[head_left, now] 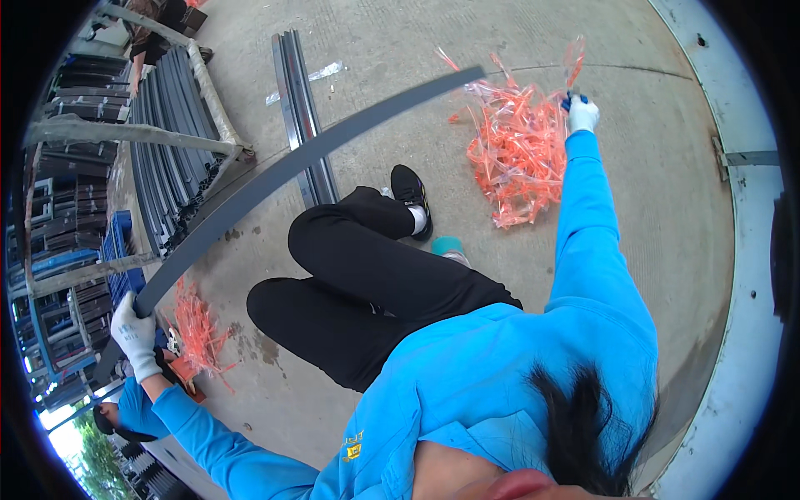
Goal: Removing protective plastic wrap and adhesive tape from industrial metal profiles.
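Head view: nearest, the gloved left hand [135,333] is clenched round the low end of a long grey strip [292,171] held above the concrete floor [650,208]. It looks stiff, smooth and unwieldy; a mid-length hold would steady it. Farther off, the right hand [582,112] pinches orange film [517,150].

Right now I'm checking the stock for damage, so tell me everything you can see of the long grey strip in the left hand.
The long grey strip is a slim, flat, dark grey bar, plastic or metal by its look. It runs from lower left to upper right across the concrete floor and looks bowed, partly from the lens. The gloved left hand grips it near its lower end; its far end hangs free beside the orange film scraps. No damage shows.
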Available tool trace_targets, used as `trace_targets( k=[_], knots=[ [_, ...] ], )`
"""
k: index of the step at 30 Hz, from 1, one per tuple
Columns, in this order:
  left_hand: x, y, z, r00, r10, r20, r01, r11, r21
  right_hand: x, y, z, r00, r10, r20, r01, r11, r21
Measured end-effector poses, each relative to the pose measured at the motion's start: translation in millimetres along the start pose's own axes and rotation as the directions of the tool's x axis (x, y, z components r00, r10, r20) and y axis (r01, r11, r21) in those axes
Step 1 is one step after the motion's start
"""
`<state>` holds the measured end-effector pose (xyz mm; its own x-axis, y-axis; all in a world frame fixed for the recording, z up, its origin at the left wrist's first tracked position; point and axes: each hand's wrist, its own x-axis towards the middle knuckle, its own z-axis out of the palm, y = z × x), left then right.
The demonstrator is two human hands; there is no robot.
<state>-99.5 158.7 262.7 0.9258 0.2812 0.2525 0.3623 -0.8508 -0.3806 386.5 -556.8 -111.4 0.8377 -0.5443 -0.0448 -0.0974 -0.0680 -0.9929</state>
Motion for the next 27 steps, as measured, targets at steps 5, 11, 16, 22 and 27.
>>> trace_targets(
  k=[5, 11, 16, 22, 27],
  knots=[
    [-41.7, -14.4, 4.7, 0.953, -0.259, 0.156, 0.249, 0.965, 0.078, 11.8, 23.7, -123.2, 0.939, 0.258, -0.229, -0.342, 0.783, -0.519],
    [-126.3, -41.8, 6.0, 0.87, -0.393, 0.297, 0.395, 0.917, 0.057, 46.1, -8.4, -165.5, 0.967, 0.237, -0.09, -0.253, 0.877, -0.409],
    [-186.5, -41.2, 19.1, 0.797, -0.468, 0.382, 0.465, 0.879, 0.107, 21.7, -35.5, -98.4, 0.937, 0.178, 0.302, -0.111, 0.968, -0.224],
    [-273.0, -49.6, -25.8, 0.561, -0.681, 0.471, 0.677, 0.705, 0.213, -133.2, -151.1, 94.1, 0.8, 0.053, 0.598, -0.079, 0.997, 0.018],
    [-315.4, -45.9, -52.3, 0.187, -0.796, 0.576, 0.914, 0.356, 0.195, -268.6, -230.0, 202.9, 0.464, -0.087, 0.882, -0.114, 0.981, 0.157]
  ],
)
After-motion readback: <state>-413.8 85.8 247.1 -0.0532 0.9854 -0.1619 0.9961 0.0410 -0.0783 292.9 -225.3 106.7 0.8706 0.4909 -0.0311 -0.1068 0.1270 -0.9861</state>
